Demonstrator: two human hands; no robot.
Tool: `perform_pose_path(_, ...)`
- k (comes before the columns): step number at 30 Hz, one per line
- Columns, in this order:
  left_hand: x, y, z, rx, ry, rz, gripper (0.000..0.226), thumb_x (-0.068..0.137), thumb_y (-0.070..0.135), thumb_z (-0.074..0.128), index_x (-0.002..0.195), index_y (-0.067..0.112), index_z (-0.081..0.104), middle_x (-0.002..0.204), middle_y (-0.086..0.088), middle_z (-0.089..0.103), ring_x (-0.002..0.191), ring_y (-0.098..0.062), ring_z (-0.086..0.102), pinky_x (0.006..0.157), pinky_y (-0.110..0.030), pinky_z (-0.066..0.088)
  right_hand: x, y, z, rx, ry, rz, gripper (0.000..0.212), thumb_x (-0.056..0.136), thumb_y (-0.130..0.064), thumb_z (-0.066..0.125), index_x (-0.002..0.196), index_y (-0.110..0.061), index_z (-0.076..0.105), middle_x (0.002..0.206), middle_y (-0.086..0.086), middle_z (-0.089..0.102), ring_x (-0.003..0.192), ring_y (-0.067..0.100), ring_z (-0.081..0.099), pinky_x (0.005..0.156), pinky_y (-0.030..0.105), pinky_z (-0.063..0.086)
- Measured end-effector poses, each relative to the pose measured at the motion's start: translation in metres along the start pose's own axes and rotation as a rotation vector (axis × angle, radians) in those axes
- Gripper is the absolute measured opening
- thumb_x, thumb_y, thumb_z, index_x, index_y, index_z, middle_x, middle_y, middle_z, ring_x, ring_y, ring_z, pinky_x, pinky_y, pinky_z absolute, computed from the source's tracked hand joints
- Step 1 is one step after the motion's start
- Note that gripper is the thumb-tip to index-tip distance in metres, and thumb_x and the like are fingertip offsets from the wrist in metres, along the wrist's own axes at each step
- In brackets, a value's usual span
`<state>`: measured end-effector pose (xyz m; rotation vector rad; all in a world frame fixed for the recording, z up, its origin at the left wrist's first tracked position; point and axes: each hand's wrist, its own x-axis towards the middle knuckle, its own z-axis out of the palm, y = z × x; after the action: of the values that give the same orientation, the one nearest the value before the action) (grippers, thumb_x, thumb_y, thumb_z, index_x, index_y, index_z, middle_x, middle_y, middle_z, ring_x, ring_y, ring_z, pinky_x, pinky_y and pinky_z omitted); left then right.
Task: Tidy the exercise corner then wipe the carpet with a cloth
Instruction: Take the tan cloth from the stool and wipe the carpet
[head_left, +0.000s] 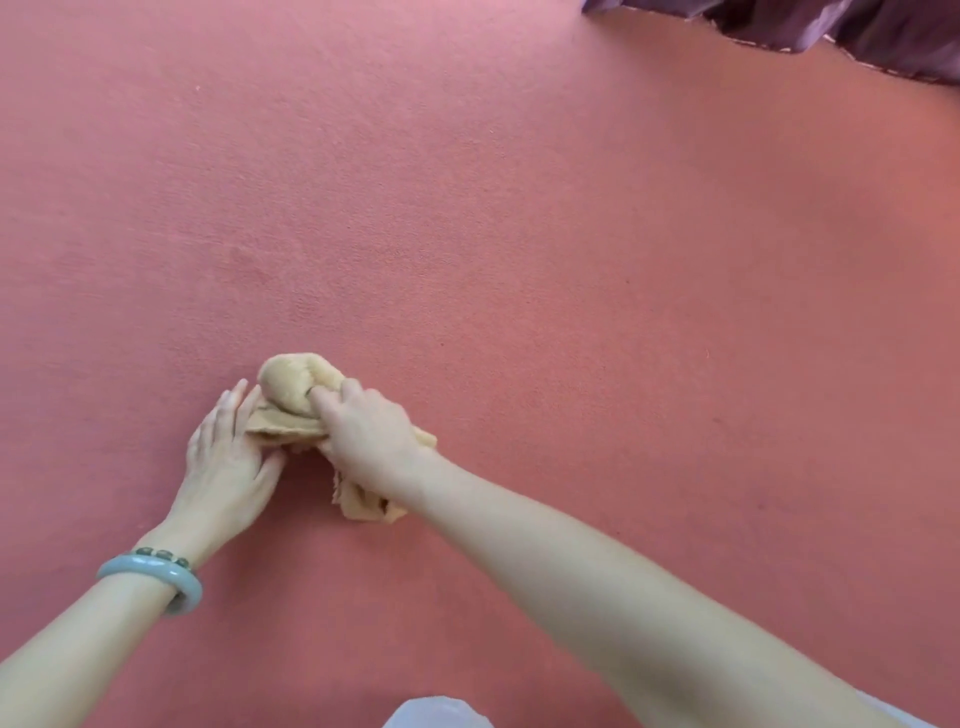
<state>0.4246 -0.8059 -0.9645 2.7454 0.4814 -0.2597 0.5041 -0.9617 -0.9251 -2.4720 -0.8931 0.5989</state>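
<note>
A crumpled tan cloth lies bunched on the pink-red carpet, left of the middle of the view. My right hand presses down on top of it, fingers closed into the fabric, and part of the cloth sticks out under my wrist. On the cloth's left side rests my left hand, with its fingers straight and its thumb tucked under a folded edge. That wrist wears a pale green bangle and a bead bracelet.
Dark purple fabric hangs down to the carpet at the top right corner. A pale piece of my clothing shows at the bottom edge. Carpet fills everything else in view.
</note>
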Motion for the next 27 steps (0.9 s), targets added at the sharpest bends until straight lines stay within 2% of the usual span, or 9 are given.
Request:
perform_pose_path(4,-0.005,-0.009,-0.003,0.044,-0.01,-0.004,0.069,0.093,0.032,0.052,0.149,0.012,0.018,0.157,-0.011,0.013,0.145,-0.028,0.009,0.115,-0.044,0.01,0.016,0.069,-0.04,-0.014,0.089,0.137,0.034,0.088,-0.028,0.054,0.117,-0.014,0.046,0.107,0.015,0.051,0.1,0.036,0.056,0.072,0.04,0.041)
perform_pose_path(7,-0.007,-0.016,-0.001,0.085,-0.058,-0.051,0.083,0.088,0.053,0.048,0.151,0.016,0.009,0.159,-0.007,0.006,0.146,-0.024,0.003,0.116,-0.042,0.003,0.019,0.148,-0.088,-0.108,0.259,0.362,0.028,0.09,-0.027,0.051,0.113,-0.012,0.045,0.106,0.017,0.051,0.098,0.038,0.056,0.069,0.038,0.038)
perform_pose_path(10,-0.008,-0.024,-0.002,0.089,-0.095,-0.12,0.096,0.079,0.068,0.044,0.151,0.024,-0.002,0.159,-0.001,-0.005,0.146,-0.018,-0.007,0.116,-0.044,-0.005,0.005,0.21,-0.127,-0.183,0.396,0.621,0.029,0.092,-0.027,0.046,0.115,-0.01,0.044,0.112,0.022,0.049,0.103,0.043,0.053,0.076,0.043,0.04)
perform_pose_path(12,-0.008,-0.03,-0.005,0.09,-0.119,-0.151,0.102,0.075,0.073,0.045,0.15,0.028,-0.006,0.159,0.002,-0.01,0.145,-0.016,-0.012,0.115,-0.046,-0.008,0.0,0.224,-0.139,-0.192,0.44,0.771,0.031,0.092,-0.026,0.042,0.118,-0.008,0.043,0.117,0.025,0.047,0.107,0.045,0.05,0.083,0.046,0.04)
perform_pose_path(14,-0.008,-0.038,-0.007,0.1,-0.148,-0.172,0.111,0.067,0.083,0.041,0.149,0.029,-0.009,0.158,0.002,-0.013,0.145,-0.016,-0.015,0.116,-0.047,-0.008,0.012,0.214,-0.138,-0.183,0.45,0.815,0.034,0.093,-0.026,0.041,0.121,-0.007,0.042,0.119,0.026,0.047,0.109,0.046,0.05,0.087,0.047,0.04)
perform_pose_path(16,-0.008,-0.045,-0.004,0.105,-0.156,-0.173,0.12,0.056,0.095,0.028,0.149,0.029,-0.011,0.158,0.002,-0.014,0.144,-0.016,-0.016,0.115,-0.047,-0.009,0.038,0.182,-0.124,-0.154,0.425,0.741,0.032,0.092,-0.024,0.042,0.119,-0.007,0.043,0.12,0.025,0.047,0.106,0.046,0.051,0.086,0.046,0.042)
perform_pose_path(18,-0.007,-0.048,0.0,0.104,-0.146,-0.163,0.12,0.051,0.092,0.017,0.149,0.029,-0.012,0.158,0.002,-0.014,0.144,-0.017,-0.016,0.114,-0.048,-0.011,0.07,0.138,-0.101,-0.13,0.375,0.612,0.029,0.092,-0.023,0.044,0.116,-0.008,0.044,0.12,0.023,0.047,0.104,0.045,0.053,0.083,0.044,0.042)
perform_pose_path(24,-0.006,-0.05,0.006,0.107,-0.145,-0.156,0.118,0.052,0.09,0.016,0.148,0.028,-0.013,0.157,0.002,-0.017,0.143,-0.017,-0.02,0.113,-0.05,-0.014,0.125,-0.021,-0.013,-0.088,0.14,0.14,0.029,0.09,-0.02,0.049,0.116,-0.009,0.047,0.116,0.019,0.05,0.098,0.041,0.056,0.074,0.043,0.044)
perform_pose_path(27,-0.006,-0.051,0.006,0.096,-0.131,-0.151,0.119,0.054,0.089,0.018,0.15,0.025,-0.007,0.158,0.0,-0.014,0.142,-0.017,-0.022,0.112,-0.05,-0.016,0.129,-0.059,0.01,-0.12,-0.027,-0.108,0.029,0.088,-0.02,0.052,0.115,-0.009,0.048,0.108,0.017,0.051,0.093,0.04,0.058,0.066,0.04,0.04)
